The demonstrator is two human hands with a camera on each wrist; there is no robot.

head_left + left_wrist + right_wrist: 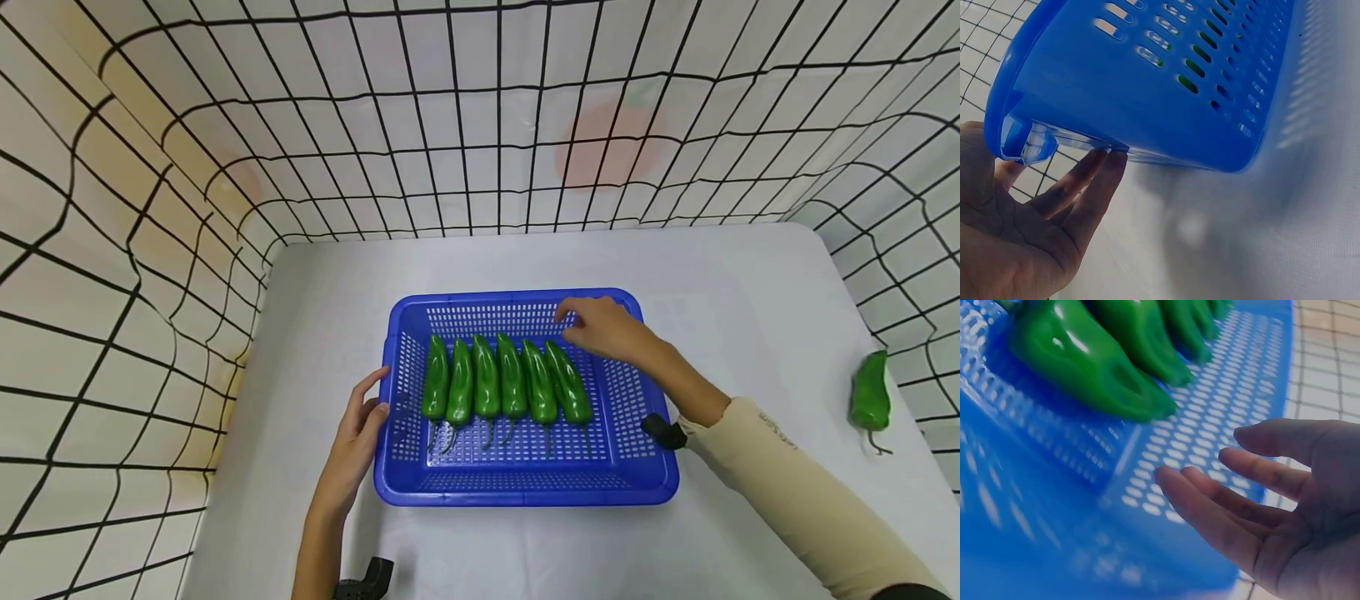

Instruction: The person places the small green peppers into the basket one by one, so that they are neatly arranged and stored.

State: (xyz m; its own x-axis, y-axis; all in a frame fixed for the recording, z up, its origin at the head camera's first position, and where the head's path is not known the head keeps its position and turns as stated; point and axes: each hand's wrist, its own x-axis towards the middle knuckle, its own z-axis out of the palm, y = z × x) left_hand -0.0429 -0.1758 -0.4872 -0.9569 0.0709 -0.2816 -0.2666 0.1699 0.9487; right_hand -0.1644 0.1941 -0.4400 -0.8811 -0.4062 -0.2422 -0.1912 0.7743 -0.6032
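Several glossy green chili peppers (486, 379) lie side by side in a blue plastic basket (525, 499), stems toward the person. My left hand (358, 429) holds the basket's left rim. In the left wrist view its fingers (1094, 197) reach under the lip against the outer wall, while the thumb is partly hidden by the rim. Above the basket's right part hovers my right hand (606, 327), fingers slightly bent and holding nothing. It is nearest to the rightmost pepper (1085, 359), apart from it in the right wrist view.
Another green pepper (870, 392) lies on the white table (750, 333) at far right, near the mesh. Black wire mesh (498, 150) encloses the table's back and sides. A dark wrist device (663, 432) overlaps the basket's right rim.
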